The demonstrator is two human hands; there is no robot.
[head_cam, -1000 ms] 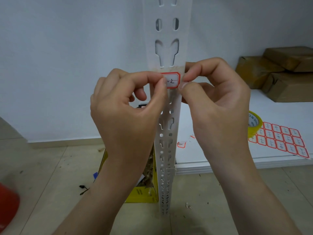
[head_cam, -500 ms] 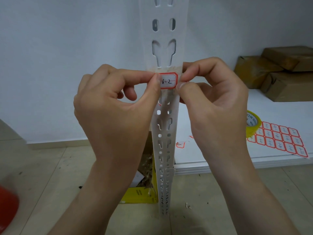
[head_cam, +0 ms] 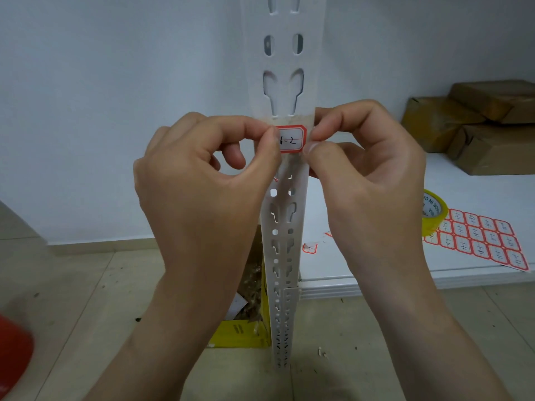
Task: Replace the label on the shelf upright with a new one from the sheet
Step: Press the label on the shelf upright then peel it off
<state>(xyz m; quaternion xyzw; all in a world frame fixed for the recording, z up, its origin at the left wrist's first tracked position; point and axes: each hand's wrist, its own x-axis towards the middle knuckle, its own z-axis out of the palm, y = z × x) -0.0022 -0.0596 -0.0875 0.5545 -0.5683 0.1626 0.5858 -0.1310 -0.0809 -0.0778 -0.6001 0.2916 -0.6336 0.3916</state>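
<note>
A white slotted shelf upright (head_cam: 285,221) runs down the middle of the view. On it sits a red-bordered label (head_cam: 292,139) with handwritten "1-2". A yellowish clear tape strip (head_cam: 289,120) lies across the upright over the label. My left hand (head_cam: 202,198) pinches the strip's left end with thumb and forefinger, covering the label's left edge. My right hand (head_cam: 370,183) pinches the right end against the upright's side. The label sheet (head_cam: 480,238), with several red-bordered labels, lies on the white shelf board (head_cam: 469,192) at the right.
A yellow tape roll (head_cam: 434,212) rests on the sheet's left end. One loose label (head_cam: 309,248) lies on the board near the upright. Brown parcels (head_cam: 477,125) are stacked at the back right. A yellow box (head_cam: 240,334) stands on the floor behind the upright; something red (head_cam: 14,351) is at bottom left.
My left hand has slid to the left along the upright, uncovering most of the label. My right hand has stayed pinched at the right edge.
</note>
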